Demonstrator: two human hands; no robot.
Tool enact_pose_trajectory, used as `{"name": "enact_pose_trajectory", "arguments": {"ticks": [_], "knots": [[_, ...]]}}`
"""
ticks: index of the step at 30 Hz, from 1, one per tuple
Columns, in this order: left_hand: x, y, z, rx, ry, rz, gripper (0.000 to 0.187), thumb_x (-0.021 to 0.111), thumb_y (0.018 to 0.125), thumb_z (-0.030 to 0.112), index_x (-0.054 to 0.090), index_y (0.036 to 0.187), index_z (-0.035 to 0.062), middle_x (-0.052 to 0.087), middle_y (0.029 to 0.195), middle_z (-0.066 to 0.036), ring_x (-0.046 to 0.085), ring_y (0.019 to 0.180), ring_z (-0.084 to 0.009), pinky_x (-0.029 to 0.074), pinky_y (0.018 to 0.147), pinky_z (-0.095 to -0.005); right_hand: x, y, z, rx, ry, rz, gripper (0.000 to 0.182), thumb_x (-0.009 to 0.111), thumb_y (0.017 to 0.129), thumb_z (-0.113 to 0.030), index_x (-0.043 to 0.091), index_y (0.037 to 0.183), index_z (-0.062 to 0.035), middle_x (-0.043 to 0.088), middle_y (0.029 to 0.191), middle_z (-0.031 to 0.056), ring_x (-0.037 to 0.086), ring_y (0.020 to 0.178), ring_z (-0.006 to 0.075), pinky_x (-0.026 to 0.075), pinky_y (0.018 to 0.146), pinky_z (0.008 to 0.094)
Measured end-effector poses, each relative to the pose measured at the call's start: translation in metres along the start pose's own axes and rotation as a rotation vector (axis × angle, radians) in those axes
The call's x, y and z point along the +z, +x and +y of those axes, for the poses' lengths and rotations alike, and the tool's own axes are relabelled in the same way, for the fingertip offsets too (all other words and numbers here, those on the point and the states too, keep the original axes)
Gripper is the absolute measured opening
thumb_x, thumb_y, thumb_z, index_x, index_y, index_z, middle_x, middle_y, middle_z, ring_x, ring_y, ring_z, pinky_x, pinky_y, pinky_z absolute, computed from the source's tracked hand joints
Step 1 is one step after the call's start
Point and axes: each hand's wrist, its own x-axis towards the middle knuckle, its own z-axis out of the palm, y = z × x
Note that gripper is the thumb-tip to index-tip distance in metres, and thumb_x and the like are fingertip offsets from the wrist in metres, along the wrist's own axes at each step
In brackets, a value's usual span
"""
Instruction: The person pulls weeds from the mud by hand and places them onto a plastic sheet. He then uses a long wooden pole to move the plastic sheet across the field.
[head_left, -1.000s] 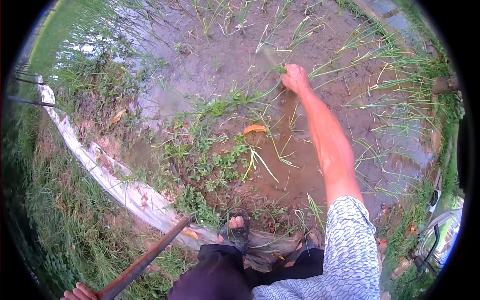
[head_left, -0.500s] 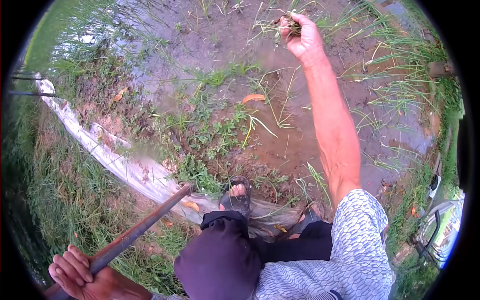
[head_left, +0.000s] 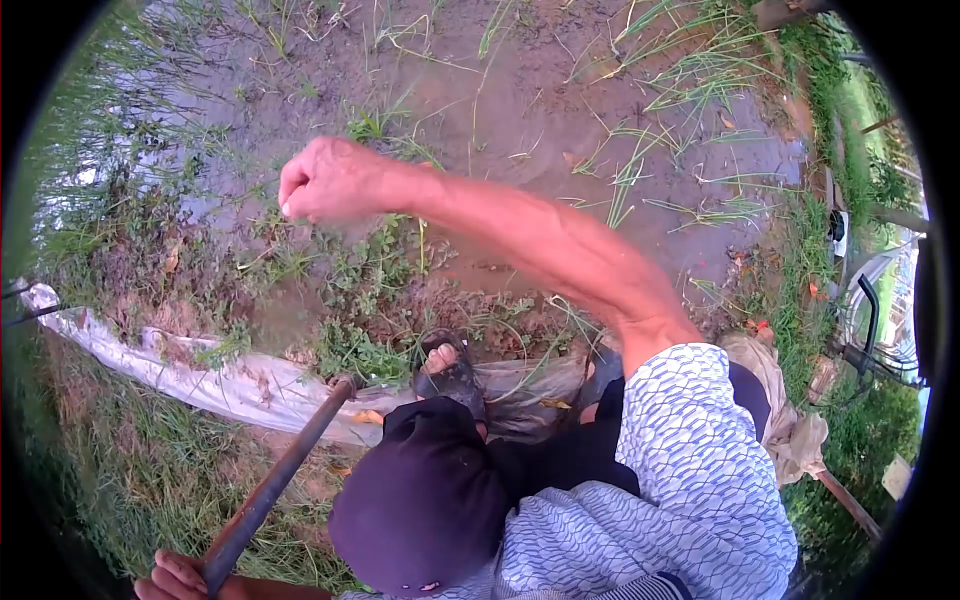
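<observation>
At the lower left, my left hand [head_left: 180, 578] is wrapped round a long dark pole [head_left: 270, 490], whose far end meets the ground by the white plastic sheet [head_left: 210, 385]. My right arm stretches out to the left over the muddy, wet plot [head_left: 520, 120]. My right hand [head_left: 335, 180] is closed above the weeds [head_left: 370, 270] near the water's edge. What it holds, if anything, cannot be made out. My sandalled foot [head_left: 440, 365] rests at the plastic edge.
Green shoots [head_left: 625, 170] stand in the mud at the right. Long grass [head_left: 170, 490] grows at the lower left. A wooden post [head_left: 785, 12] is at the top right, and part of a bicycle-like frame [head_left: 870, 340] shows at the right edge.
My right hand has swung left and closer to me from the upper middle. The clump seen in it before no longer shows. My left hand still holds the pole, now lower in view.
</observation>
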Motion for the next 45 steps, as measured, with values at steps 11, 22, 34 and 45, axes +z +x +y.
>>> {"name": "enact_pose_trajectory", "arguments": {"ticks": [11,22,34,45], "knots": [[-0.005,0.009,0.019,-0.266,0.104,-0.167,0.021,0.063,0.084,0.018,0.045,0.077,0.0115,0.037,0.057,0.003,0.036,0.048,-0.0105,0.031,0.049,-0.0290,-0.283,-0.190,-0.013,0.705,-0.215,0.773,0.015,0.063,0.084,-0.021,0.065,0.081,-0.0062,0.063,0.071,0.0021,0.058,0.060,0.0093,0.049,0.054,0.0234],[0.008,-0.003,0.014,-0.200,-0.001,-0.036,0.015,0.048,0.091,0.011,0.047,0.076,0.0073,0.031,0.058,0.003,0.031,0.046,-0.0104,0.031,0.052,-0.0304,-0.240,-0.204,0.149,0.533,0.022,0.788,0.012,0.064,0.082,-0.013,0.067,0.087,-0.0042,0.068,0.080,0.0067,0.067,0.072,0.0191,0.056,0.062,0.0299],[0.011,0.002,0.012,-0.289,-0.019,-0.075,0.017,0.042,0.092,0.012,0.052,0.079,0.0061,0.033,0.059,0.002,0.036,0.050,-0.0129,0.034,0.057,-0.0325,-0.245,-0.208,0.267,0.690,-1.105,0.625,0.016,0.062,0.083,-0.021,0.066,0.091,-0.0083,0.066,0.092,0.0173,0.065,0.093,0.0359,0.054,0.077,0.0461],[0.000,0.005,0.016,-0.283,0.084,-0.034,0.017,0.049,0.091,0.010,0.043,0.075,0.0104,0.030,0.057,0.003,0.031,0.047,-0.0081,0.034,0.059,-0.0272,-0.239,-0.185,0.267,0.465,-0.999,0.687,0.017,0.057,0.089,-0.024,0.062,0.100,-0.0114,0.063,0.095,0.0157,0.064,0.091,0.0386,0.054,0.075,0.0476]]}}
